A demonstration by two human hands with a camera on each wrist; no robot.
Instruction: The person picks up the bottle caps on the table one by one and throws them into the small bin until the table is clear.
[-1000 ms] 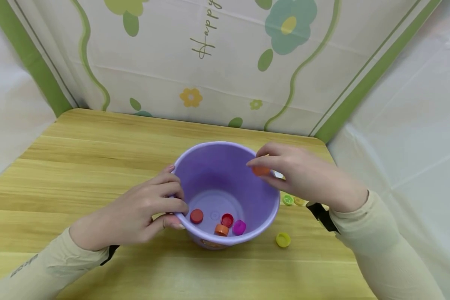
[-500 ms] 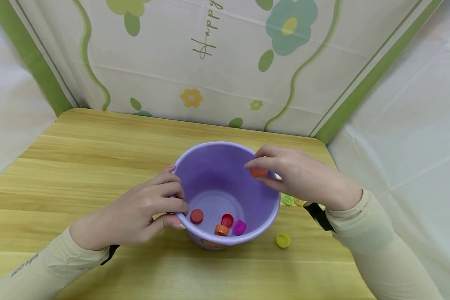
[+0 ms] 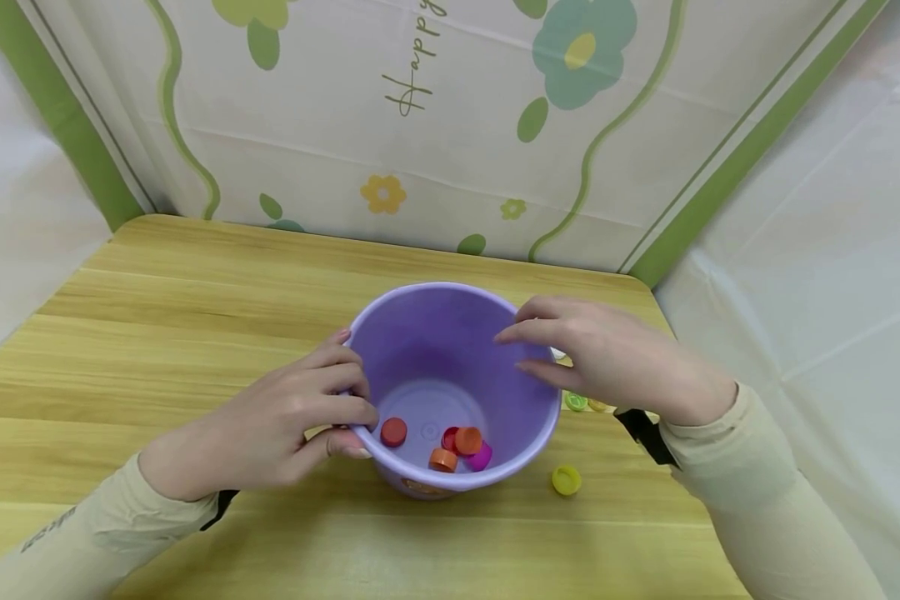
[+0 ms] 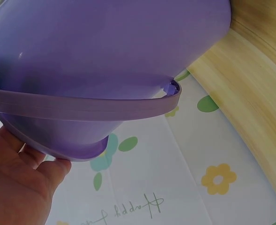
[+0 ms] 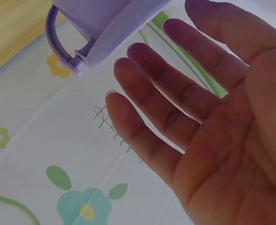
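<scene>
A purple bucket [image 3: 450, 342] stands on the table, its mouth tipped toward me. My left hand [image 3: 292, 421] grips its left rim, thumb outside and fingers over the edge. In the left wrist view the bucket's handle [image 4: 81, 107] hangs along its outer side. Over the right rim is my right hand [image 3: 607, 350], fingers spread and holding nothing; the right wrist view shows its bare palm [image 5: 222, 159]. Inside the bucket lie bottle caps: a red cap [image 3: 393, 432] apart on the left, and an orange cap [image 3: 468, 441] among other orange, red and magenta caps [image 3: 480, 457].
A yellow cap [image 3: 566, 480] lies on the wooden table [image 3: 217, 333] right of the bucket. Partly under the right hand are a green cap [image 3: 576, 401] and an orange-yellow one [image 3: 597, 405]. A flower-printed cloth [image 3: 307, 125] hangs behind the table.
The orange cap that my right hand pinched has dropped into the bucket, onto the other caps. The right fingers have spread apart. My left hand and the bucket have stayed put.
</scene>
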